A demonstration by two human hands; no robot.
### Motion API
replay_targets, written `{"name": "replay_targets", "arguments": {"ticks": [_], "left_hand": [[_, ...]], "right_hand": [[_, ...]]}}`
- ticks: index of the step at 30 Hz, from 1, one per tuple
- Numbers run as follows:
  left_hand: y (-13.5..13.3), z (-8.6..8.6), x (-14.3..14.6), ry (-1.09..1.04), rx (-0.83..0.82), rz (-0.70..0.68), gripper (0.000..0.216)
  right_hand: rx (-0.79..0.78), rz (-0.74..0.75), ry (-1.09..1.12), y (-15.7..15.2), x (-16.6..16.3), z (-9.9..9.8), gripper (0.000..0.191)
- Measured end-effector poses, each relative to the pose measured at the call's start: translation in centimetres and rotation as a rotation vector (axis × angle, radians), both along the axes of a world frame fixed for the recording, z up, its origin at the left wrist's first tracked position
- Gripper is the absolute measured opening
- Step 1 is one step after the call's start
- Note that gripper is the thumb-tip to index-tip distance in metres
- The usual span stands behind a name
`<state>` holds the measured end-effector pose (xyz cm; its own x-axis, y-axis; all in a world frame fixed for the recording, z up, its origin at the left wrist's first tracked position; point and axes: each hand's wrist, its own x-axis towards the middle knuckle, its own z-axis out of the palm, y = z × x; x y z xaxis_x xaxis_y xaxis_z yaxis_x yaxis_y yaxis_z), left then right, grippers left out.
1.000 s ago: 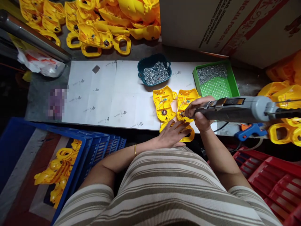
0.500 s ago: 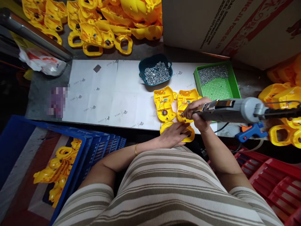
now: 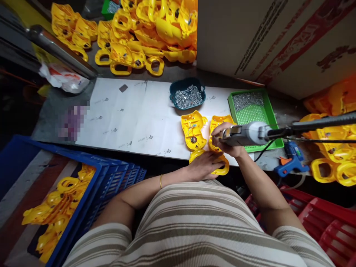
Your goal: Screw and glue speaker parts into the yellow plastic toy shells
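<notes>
The fingers [image 3: 222, 130] of the right hand [image 3: 228, 142] are wrapped tight around the grey body of a powered screwdriver [image 3: 247, 134], whose front end points down at the right yellow shell [image 3: 219, 122]; the tip itself is hidden behind the hand. The left hand [image 3: 204, 165] lies flat with its fingers slightly spread, pressing on the yellow looped handle [image 3: 221, 171] at the near edge of the surface [image 3: 139, 111], gripping nothing. The right yellow shell lies open side up just beside a left yellow shell [image 3: 193, 128], in which wires and a small round part show; both rest on the white sheet covering the surface. Behind them stands a dark teal bowl [image 3: 174, 88] filled with small metal screws, and to its right a green tray [image 3: 268, 111] with more screws heaped at its far end. A blue glue gun [image 3: 290, 163] lies on the surface to the right of the tray, near a cluster of further yellow parts [image 3: 328, 170]. A heap of yellow shells [image 3: 144, 33] fills the far edge, beside a large cardboard box [image 3: 264, 37]. A blue crate [image 3: 111, 174] at lower left holds more yellow pieces; a red crate [image 3: 328, 226] stands at lower right.
</notes>
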<state>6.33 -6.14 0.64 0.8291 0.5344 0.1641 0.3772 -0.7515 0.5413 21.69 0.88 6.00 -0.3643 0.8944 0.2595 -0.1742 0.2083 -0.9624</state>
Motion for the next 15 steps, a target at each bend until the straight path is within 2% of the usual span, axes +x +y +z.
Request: {"name": "replay_targets", "arguments": {"ticks": [2,4,8,10,12,13,15], "left_hand": [[0.3,0.0,0.0,0.012,0.012,-0.029,0.047],[0.5,0.1,0.0,0.028,0.042,-0.065,0.049],[0.2,0.3,-0.2,-0.002,0.131,-0.099,0.06],[0.6,0.6,-0.9,-0.08,0.224,-0.078,0.056],[2.5,1.0,-2.2,-0.154,0.323,0.06,0.041],[4.1,1.4,-3.0,-0.161,0.344,0.185,0.034],[8.6,2.3,-4.6,-0.078,0.282,0.498,0.029]], "right_hand": [[0.051,0.049,0.065,-0.2,0.7,0.8,0.029],[0.084,0.033,0.171,-0.5,1.4,1.7,0.029],[0.157,-0.11,0.327,-1.4,2.7,3.0,0.027],[0.177,-0.173,0.341,-1.9,3.4,3.2,0.027],[0.157,-0.228,0.312,-2.5,3.9,3.2,0.027],[0.142,-0.259,0.292,-2.8,4.0,3.2,0.027],[0.122,-0.295,0.271,-3.4,4.0,3.2,0.027]]}}
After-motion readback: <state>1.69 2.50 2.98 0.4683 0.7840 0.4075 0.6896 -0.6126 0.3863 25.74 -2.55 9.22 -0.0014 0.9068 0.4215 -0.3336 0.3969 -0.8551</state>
